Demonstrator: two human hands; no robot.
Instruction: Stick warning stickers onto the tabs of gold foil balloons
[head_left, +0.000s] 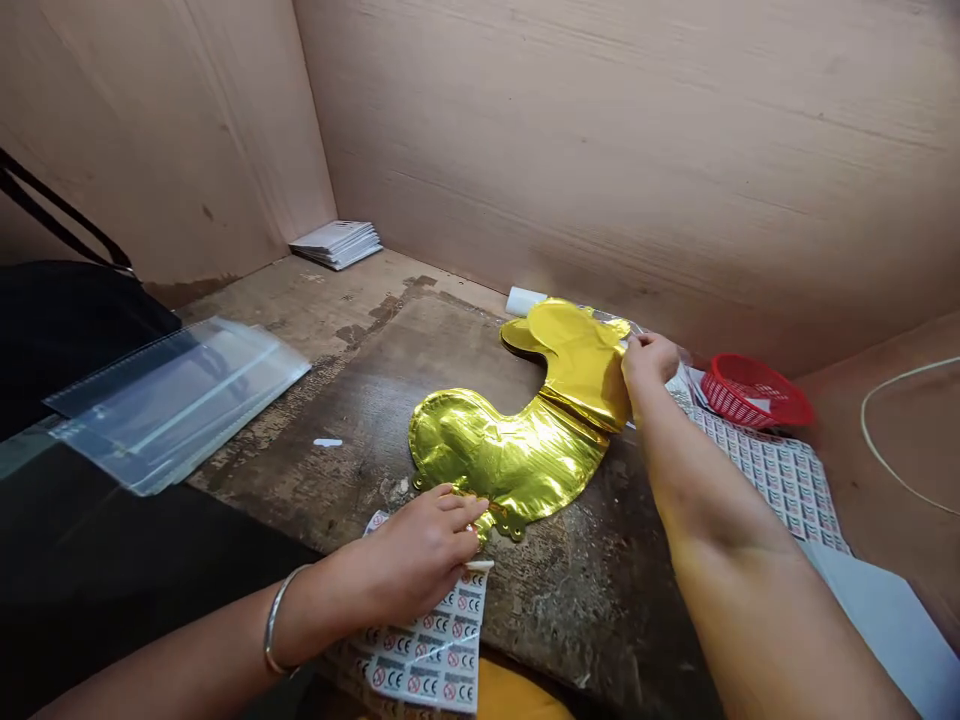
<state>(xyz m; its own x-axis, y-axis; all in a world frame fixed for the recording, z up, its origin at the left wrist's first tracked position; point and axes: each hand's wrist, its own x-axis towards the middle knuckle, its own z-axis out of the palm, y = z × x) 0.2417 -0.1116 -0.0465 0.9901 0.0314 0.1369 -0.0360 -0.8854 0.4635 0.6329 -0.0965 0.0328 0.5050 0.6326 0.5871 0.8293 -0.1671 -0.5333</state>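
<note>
A shiny gold foil balloon [510, 450], flat and curved, lies on the worn wooden table, its upper part lying over further layers of gold foil. My left hand [424, 545] is closed over a sheet of small printed CE labels [424, 660], which hangs past the table's near edge. Its fingertips touch the balloon's lower rim, beside small scalloped tabs; the thumb is hidden. At the balloon's upper right edge, my right hand [651, 360] pinches the foil between thumb and fingers. A small white bit shows at those fingertips, too small to name.
Clear plastic sleeves [180, 400] lie at the left edge, near a dark bag [67, 330]. A stack of white cards [337, 243] sits in the back corner. To the right are a red basket [757, 392] and another label sheet [795, 480]. Wooden walls enclose the table.
</note>
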